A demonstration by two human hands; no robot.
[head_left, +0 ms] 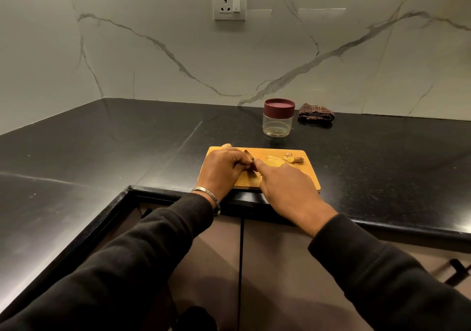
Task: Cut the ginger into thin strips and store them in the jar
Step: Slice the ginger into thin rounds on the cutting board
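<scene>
One cutting board point(305, 177) low in the centre of the frame, one jar point(278, 118) with its maroon lid on just above it, one folded cloth point(316, 113) to the jar's right. A few peeled ginger slices point(274, 162) lie mid-board, scraps point(295, 158) to their right, one knob point(226, 145) at the board's upper left corner. Left hand point(221, 171) curled, fingers pinching something small at the knife blade point(248, 155). Right hand point(288, 188) over the knife, forefinger stretched along it; its grip is hidden.

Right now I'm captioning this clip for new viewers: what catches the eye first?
Both hands, left hand and right hand, meet over the wooden cutting board at the counter's edge, working a knife beside ginger slices. Behind stands a lidded, maroon-capped jar.
</scene>
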